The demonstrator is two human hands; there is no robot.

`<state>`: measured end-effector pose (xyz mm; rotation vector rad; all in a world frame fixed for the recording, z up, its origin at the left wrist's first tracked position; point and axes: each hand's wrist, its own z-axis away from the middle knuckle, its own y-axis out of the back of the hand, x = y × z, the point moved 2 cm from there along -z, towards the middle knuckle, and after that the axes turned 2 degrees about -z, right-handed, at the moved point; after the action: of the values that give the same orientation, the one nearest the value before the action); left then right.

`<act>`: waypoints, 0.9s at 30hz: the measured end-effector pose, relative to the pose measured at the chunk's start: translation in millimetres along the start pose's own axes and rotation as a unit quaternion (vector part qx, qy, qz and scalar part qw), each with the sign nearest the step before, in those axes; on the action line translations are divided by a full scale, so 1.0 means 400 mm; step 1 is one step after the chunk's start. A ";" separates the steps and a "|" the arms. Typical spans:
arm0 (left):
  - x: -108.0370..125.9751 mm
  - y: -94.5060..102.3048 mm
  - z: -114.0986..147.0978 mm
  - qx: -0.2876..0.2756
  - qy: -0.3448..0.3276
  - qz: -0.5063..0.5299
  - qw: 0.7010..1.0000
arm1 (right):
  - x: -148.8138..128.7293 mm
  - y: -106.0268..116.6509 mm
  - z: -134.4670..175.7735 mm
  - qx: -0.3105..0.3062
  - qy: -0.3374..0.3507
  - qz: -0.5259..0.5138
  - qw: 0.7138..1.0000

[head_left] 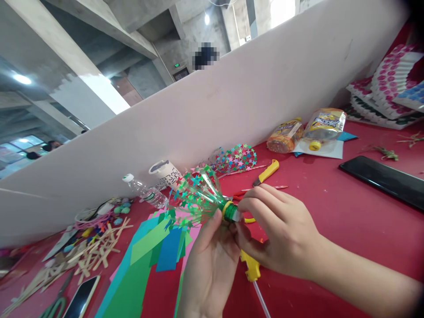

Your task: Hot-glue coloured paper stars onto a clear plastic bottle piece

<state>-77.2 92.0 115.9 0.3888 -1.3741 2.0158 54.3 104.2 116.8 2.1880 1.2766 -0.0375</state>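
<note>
A cut clear plastic bottle [212, 198] is splayed into strips covered with green, blue and red stars. Its neck is wrapped in green, with a yellow ring around it. My left hand [212, 265] holds the neck from below, its thumb against the ring. At the whitish mouth end, the fingers of my right hand [278, 225] are closed on the neck; the fingertips are partly hidden. Just under my hands lies a yellow glue gun [251, 267] with a clear glue stick [261, 298] in its back.
Coloured paper sheets [132, 274] lie left, near wooden sticks [99, 251], scissors [58, 304] and a phone [82, 298]. Behind are a water bottle [145, 192], a paper cup [167, 174] and a yellow utility knife [267, 172]. Drink bottles [326, 123] and a black phone [384, 181] lie right.
</note>
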 end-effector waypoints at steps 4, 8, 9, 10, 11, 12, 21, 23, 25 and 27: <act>0.001 -0.002 0.002 -0.009 -0.011 -0.010 1.000 | 0.000 -0.001 0.001 0.003 0.001 -0.012 1.000; 0.002 -0.006 0.007 -0.002 -0.025 -0.021 0.999 | -0.005 0.000 -0.001 0.021 0.002 -0.019 1.000; 0.002 -0.006 0.008 0.005 -0.027 -0.021 0.999 | -0.007 0.001 -0.001 0.028 0.002 -0.021 0.999; 0.002 -0.006 0.010 0.010 -0.029 -0.022 0.999 | -0.008 0.002 -0.002 0.032 0.002 -0.022 0.999; 0.002 -0.006 0.011 0.012 -0.029 -0.024 0.999 | -0.009 0.003 -0.002 0.033 0.001 -0.020 0.999; 0.002 -0.006 0.012 0.011 -0.030 -0.025 0.999 | -0.010 0.004 -0.003 0.032 0.001 -0.016 0.999; -0.011 -0.002 0.012 0.006 -0.033 -0.028 0.999 | -0.013 0.010 0.002 0.023 0.025 -0.002 0.999; -0.013 -0.002 0.012 0.009 -0.029 -0.033 0.999 | -0.012 0.008 0.001 0.025 0.027 -0.002 0.999; -0.014 -0.002 0.013 0.012 -0.026 -0.031 0.999 | -0.011 0.007 -0.001 0.025 0.030 -0.005 0.999; -0.013 -0.005 0.015 0.019 -0.022 -0.023 0.999 | -0.012 0.007 -0.004 0.025 0.033 -0.010 0.999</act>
<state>-72.5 85.3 116.7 0.4807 -1.3434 2.0096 53.5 100.5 120.9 2.2364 1.3471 -0.0047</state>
